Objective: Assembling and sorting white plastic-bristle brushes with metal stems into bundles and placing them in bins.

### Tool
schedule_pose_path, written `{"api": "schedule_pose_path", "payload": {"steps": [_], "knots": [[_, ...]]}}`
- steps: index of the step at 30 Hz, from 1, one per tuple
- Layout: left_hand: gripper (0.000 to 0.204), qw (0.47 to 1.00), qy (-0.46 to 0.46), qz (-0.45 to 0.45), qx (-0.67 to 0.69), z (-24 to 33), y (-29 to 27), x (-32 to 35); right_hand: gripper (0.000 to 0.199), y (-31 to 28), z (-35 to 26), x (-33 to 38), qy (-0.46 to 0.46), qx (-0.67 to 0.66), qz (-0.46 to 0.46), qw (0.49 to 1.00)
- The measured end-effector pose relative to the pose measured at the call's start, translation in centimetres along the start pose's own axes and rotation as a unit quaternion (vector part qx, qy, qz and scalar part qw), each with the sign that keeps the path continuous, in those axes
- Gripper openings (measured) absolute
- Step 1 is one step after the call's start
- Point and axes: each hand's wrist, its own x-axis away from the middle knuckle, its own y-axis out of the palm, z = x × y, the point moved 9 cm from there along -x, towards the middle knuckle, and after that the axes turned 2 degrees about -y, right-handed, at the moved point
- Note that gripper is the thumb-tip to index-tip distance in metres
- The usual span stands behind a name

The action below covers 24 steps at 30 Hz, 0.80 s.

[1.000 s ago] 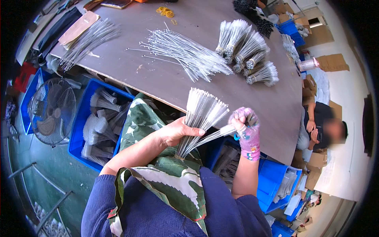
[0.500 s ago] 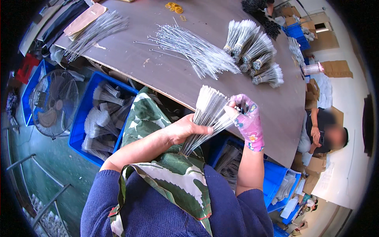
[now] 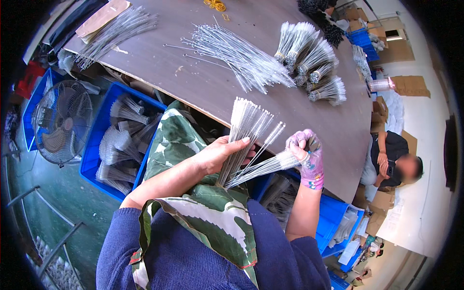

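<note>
My bare left hand (image 3: 227, 153) is wrapped round a bundle of thin wire brushes (image 3: 245, 121) with white bristle ends, held upright over my lap. A few brushes lean apart at the bundle's right side. In a pink flowered fingerless glove, my right hand (image 3: 306, 150) is closed on the bristle ends of a smaller bunch of wire brushes (image 3: 270, 166). That bunch slants down to the left, its wire ends meeting the foot of the left bundle near my camouflage apron (image 3: 212, 208). The bristle tips inside my right fist are hidden.
On the brown table (image 3: 193, 92) lie a loose pile of wire brushes (image 3: 241, 60), tied brush bundles (image 3: 309, 60) and yellow rubber bands (image 3: 215, 5). A blue crate (image 3: 87, 166) of bundles and a fan (image 3: 63, 123) stand left. Another person (image 3: 389, 157) sits at the right.
My right hand has drawn a bunch of brushes out to the right, away from the left bundle. The bunch now tilts lower, with a gap between the two groups.
</note>
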Motion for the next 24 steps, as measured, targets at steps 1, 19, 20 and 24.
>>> {"api": "schedule_pose_path", "payload": {"steps": [1, 19, 20, 24], "knots": [[0.035, 1.0, 0.0, -0.001, 0.0, -0.1, 0.0, 0.0, 0.026, -0.5, 0.5, 0.2, 0.034, 0.023, 0.023, 0.999], [0.03, 0.999, 0.016, -0.022, 0.024, -0.6, 1.2, -0.1, 0.041, 3.2, -0.7, -4.3, 0.136, 0.375, -0.014, 0.917], [0.032, 1.0, 0.013, -0.017, 0.014, -0.6, 1.0, 0.0, 0.039, 3.4, -0.7, -4.1, 0.129, 0.326, -0.023, 0.936], [0.036, 0.999, 0.043, 0.008, -0.008, 0.0, 1.2, 0.2, 0.024, 2.8, -0.4, -3.6, 0.101, 0.232, -0.008, 0.967]]}}
